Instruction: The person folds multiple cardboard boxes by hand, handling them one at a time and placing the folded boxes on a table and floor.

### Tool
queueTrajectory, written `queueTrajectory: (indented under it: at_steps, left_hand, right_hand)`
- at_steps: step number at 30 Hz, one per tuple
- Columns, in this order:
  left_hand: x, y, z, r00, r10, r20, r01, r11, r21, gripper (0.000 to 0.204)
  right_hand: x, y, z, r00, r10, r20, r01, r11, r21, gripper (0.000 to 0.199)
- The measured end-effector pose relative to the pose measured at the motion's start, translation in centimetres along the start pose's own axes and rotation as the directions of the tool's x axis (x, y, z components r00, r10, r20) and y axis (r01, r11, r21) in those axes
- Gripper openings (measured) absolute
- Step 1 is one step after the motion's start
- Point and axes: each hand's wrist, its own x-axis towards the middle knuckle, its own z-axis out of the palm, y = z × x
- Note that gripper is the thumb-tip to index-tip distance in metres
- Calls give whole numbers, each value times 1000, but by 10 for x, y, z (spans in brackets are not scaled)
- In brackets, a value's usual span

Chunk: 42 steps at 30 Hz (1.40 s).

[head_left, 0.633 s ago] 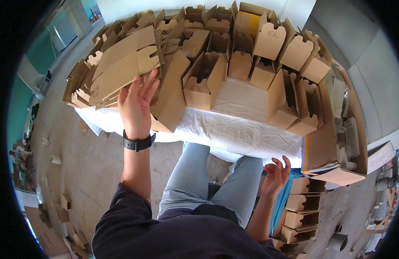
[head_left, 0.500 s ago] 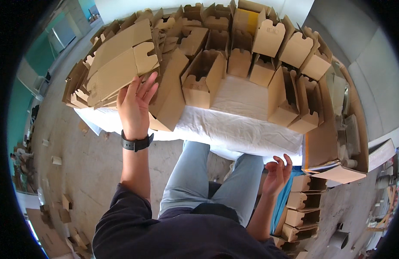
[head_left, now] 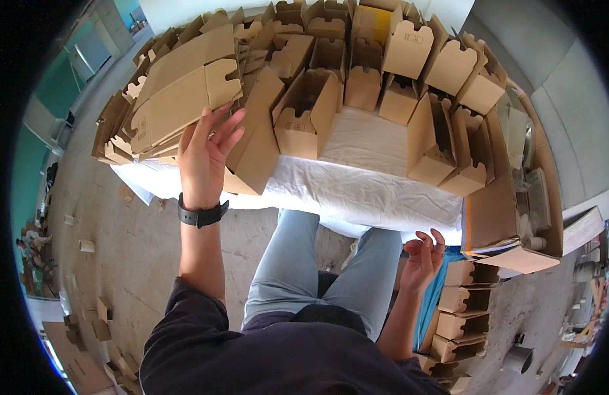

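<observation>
My left hand (head_left: 204,148), with a black watch on its wrist, reaches up to a stack of flat brown cardboard carton blanks (head_left: 179,99) at the table's left end. Its fingers are spread against the lower edge of the top blank and do not close round it. My right hand (head_left: 423,260) hangs low beside my right knee, below the table edge. Its fingers are loosely curled and apart, and it holds nothing.
Several folded-up open cartons (head_left: 304,112) crowd the white-clothed table (head_left: 357,191). A large open cardboard box (head_left: 508,217) stands at the right, with more small cartons (head_left: 462,309) stacked on the floor below it. Cardboard scraps lie on the concrete floor (head_left: 93,250) at the left.
The top blank and my left hand have shifted slightly up and away. My right hand has barely moved.
</observation>
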Motion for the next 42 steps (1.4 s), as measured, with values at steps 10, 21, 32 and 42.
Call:
queueTrajectory:
  at_steps: [10, 21, 32, 42]
  left_hand:
    - [-3, 0, -1, 999, -50, 19, 51, 999, -21, 35]
    - [13, 8, -2, 996, 1, 88, 3, 999, -42, 35]
    - [8, 1, -8, 988, -110, 110, 117, 991, -58, 38]
    - [25, -18, -35, 918, -107, 382, 188, 965, -181, 49]
  right_hand:
    - [0, 1, -3, 1000, 9, 25, -9, 1000, -28, 27]
    - [-1, 2, -1, 1000, 17, -7, -17, 1000, -15, 26]
    - [-3, -1, 0, 1000, 10, 5, -10, 1000, -29, 25]
    - [-3, -1, -9, 998, 57, -37, -57, 998, -4, 25]
